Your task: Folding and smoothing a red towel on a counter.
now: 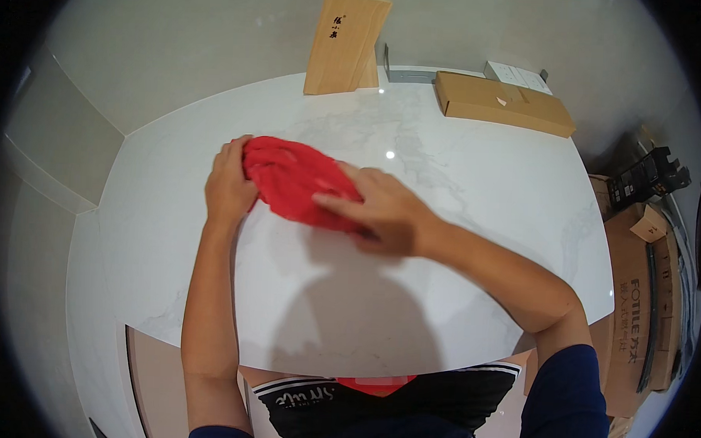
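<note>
A bunched red cloth (pixel 300 179), perhaps a garment, is stretched between my two hands over the white marbled countertop (pixel 490 183). My left hand (pixel 230 177) grips its left end, with the fingers wrapped over the edge. At the right end, my right hand (pixel 385 211) holds the cloth between thumb and fingers, slightly blurred. The cloth's underside is hidden, and I cannot tell whether it touches the counter. My shadow falls on the counter just below it.
A wooden knife block (pixel 345 45) stands at the back wall. Right of it lie a flat cardboard box (pixel 502 102), a grey metal bracket (pixel 413 75) and white socket plates (pixel 517 77). Beyond the right edge are large cardboard boxes (pixel 628 315) and a black device (pixel 641 177).
</note>
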A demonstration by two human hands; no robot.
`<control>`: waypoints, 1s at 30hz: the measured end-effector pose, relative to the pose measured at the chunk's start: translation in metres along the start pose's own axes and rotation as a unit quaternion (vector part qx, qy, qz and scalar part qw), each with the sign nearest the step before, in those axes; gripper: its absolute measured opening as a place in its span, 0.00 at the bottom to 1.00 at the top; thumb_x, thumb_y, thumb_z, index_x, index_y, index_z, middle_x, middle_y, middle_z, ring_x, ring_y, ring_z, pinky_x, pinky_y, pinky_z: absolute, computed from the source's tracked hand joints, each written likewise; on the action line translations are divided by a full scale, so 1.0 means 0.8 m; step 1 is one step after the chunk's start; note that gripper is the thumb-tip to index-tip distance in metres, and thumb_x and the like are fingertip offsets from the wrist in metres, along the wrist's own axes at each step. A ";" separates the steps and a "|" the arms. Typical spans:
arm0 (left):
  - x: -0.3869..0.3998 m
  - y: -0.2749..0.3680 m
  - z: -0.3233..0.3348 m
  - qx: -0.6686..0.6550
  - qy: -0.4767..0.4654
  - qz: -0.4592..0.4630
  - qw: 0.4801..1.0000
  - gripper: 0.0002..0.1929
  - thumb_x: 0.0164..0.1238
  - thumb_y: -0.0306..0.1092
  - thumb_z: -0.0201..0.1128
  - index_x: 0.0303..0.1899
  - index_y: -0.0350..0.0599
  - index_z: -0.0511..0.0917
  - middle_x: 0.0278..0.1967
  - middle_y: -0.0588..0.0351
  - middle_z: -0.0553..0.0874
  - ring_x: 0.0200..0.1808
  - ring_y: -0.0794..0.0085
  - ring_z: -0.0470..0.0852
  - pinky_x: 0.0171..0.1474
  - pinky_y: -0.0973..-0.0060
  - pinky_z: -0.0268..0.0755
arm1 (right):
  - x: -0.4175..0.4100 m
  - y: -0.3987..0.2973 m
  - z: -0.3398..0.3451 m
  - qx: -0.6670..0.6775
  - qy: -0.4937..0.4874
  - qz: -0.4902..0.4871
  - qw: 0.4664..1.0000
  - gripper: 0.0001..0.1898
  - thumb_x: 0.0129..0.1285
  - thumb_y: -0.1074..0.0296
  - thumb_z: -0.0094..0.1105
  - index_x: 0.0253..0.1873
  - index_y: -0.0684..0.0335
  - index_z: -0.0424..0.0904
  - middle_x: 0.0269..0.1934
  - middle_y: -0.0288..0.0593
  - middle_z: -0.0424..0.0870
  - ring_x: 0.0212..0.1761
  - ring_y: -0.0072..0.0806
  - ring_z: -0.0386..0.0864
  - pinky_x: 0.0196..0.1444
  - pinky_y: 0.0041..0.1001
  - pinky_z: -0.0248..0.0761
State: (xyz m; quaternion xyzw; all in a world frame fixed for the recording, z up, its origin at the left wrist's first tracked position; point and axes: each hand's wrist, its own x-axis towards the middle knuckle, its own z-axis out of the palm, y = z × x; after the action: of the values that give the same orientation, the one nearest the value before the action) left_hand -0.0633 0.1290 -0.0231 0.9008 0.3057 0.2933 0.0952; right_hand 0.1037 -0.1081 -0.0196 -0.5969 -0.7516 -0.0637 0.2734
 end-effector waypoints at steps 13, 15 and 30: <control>0.009 -0.058 -0.014 -0.036 -0.017 -0.172 0.984 0.25 0.56 0.36 0.63 0.58 0.41 0.77 0.50 0.45 0.86 0.49 0.52 0.86 0.51 0.61 0.77 | -0.008 0.052 0.012 -0.093 0.107 0.026 0.990 0.29 0.67 0.63 0.61 0.71 0.63 0.67 0.71 0.58 0.67 0.72 0.47 0.67 0.73 0.47 0.60; -0.006 0.011 0.001 -0.214 -0.109 -0.106 0.965 0.24 0.54 0.34 0.65 0.55 0.38 0.79 0.48 0.45 0.87 0.46 0.53 0.87 0.50 0.63 0.78 | -0.021 0.100 -0.006 -0.095 0.177 0.132 0.971 0.27 0.70 0.59 0.58 0.70 0.62 0.68 0.69 0.55 0.71 0.70 0.46 0.69 0.72 0.42 0.62; 0.018 -0.073 -0.008 -0.159 0.028 -0.041 0.986 0.20 0.59 0.36 0.64 0.53 0.41 0.81 0.44 0.48 0.88 0.47 0.60 0.87 0.48 0.66 0.77 | -0.027 0.135 -0.011 0.174 0.156 0.380 0.895 0.20 0.75 0.56 0.45 0.53 0.65 0.83 0.48 0.55 0.86 0.59 0.46 0.79 0.73 0.36 0.57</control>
State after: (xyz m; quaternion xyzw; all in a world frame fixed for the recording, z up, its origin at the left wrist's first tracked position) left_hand -0.0865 0.1840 -0.0311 0.8520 0.2947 0.3596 0.2409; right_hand 0.2108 -0.1002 -0.0473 -0.7624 -0.4147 0.0847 0.4896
